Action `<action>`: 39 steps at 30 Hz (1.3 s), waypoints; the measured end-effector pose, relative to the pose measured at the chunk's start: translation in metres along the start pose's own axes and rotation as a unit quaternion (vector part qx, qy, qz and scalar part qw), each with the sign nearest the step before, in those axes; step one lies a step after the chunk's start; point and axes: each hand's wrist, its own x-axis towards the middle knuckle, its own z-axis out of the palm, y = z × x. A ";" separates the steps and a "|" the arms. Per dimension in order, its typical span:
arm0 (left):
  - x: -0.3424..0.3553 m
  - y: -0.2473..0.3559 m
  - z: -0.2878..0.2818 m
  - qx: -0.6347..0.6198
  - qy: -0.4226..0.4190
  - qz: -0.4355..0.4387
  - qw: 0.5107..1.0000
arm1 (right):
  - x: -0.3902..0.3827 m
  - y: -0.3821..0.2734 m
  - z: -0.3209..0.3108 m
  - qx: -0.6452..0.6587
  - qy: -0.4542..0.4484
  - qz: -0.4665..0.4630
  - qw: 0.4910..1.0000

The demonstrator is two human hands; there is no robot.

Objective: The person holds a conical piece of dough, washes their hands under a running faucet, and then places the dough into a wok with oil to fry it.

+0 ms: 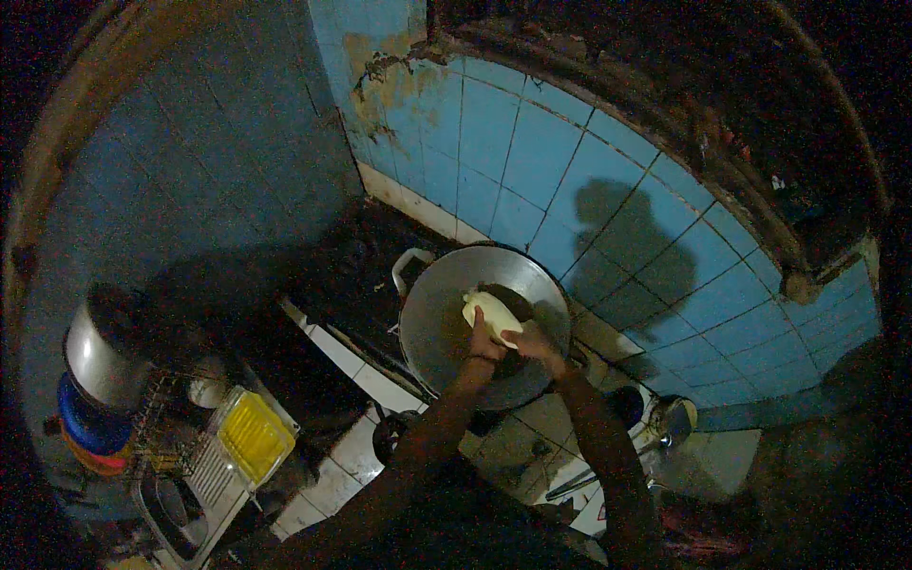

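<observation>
A wide grey metal wok (427, 332) with a loop handle stands in front of me, close to the tiled wall. Above its bowl, both my hands hold a pale yellow, plump, pouch-like thing (492, 312), tilted with its upper end to the left. It is too dim to tell exactly what it is. My left hand (484, 340) grips it from the near left side, thumb along its face. Around its lower right end closes my right hand (534, 344). Dark liquid or shadow lies in the wok's bottom; which, I cannot tell.
At the left are a large metal pot (100, 351), a blue basin (87, 418), a wire rack and a yellow tray (255, 437) by a sink (171, 518). A metal-rimmed pan or lid (676, 418) stands on the right. Blue tiles (503, 133) rise behind the wok.
</observation>
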 end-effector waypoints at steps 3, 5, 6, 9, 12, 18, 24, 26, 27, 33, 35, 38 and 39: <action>0.016 -0.011 -0.019 0.001 -0.019 -0.011 1.000 | 0.012 0.001 -0.008 -0.088 -0.065 0.005 0.994; 0.025 -0.016 -0.036 0.001 -0.030 -0.011 1.000 | 0.021 -0.004 -0.004 -0.168 -0.103 -0.049 0.979; 0.028 -0.022 -0.041 0.003 -0.034 -0.018 0.999 | 0.024 -0.002 -0.003 -0.195 -0.119 -0.059 0.972; 0.037 -0.032 -0.053 -0.002 -0.041 -0.029 0.999 | 0.040 0.021 0.008 -0.259 -0.126 -0.098 0.953; 0.041 -0.059 -0.043 0.006 -0.058 -0.061 0.996 | 0.071 0.116 0.003 -0.293 -0.011 -0.135 0.946; 0.052 -0.057 -0.048 -0.003 -0.066 -0.056 0.996 | 0.048 0.095 -0.033 -0.287 -0.032 -0.213 0.933; 0.058 -0.056 -0.048 -0.003 -0.083 -0.053 0.995 | -0.018 -0.020 -0.028 -0.466 -0.101 -0.195 0.857; 0.055 -0.067 -0.041 0.001 -0.082 -0.070 0.994 | -0.029 -0.021 -0.033 -0.557 -0.135 -0.185 0.799; 0.055 -0.066 -0.044 0.000 -0.079 -0.069 0.994 | -0.029 -0.024 -0.032 -0.514 -0.141 -0.194 0.824; 0.078 -0.072 -0.070 0.005 -0.046 -0.073 0.996 | -0.020 -0.027 -0.033 -0.271 -0.150 -0.184 0.933; 0.095 -0.076 -0.083 -0.010 -0.058 -0.080 0.995 | -0.001 -0.004 -0.031 -0.256 -0.117 -0.118 0.952; 0.073 -0.078 -0.069 -0.045 -0.182 -0.118 0.975 | 0.017 0.052 -0.031 -0.189 -0.137 -0.088 0.968; 0.057 -0.079 -0.057 -0.048 -0.229 -0.126 0.964 | 0.019 0.067 -0.033 -0.204 -0.137 -0.101 0.964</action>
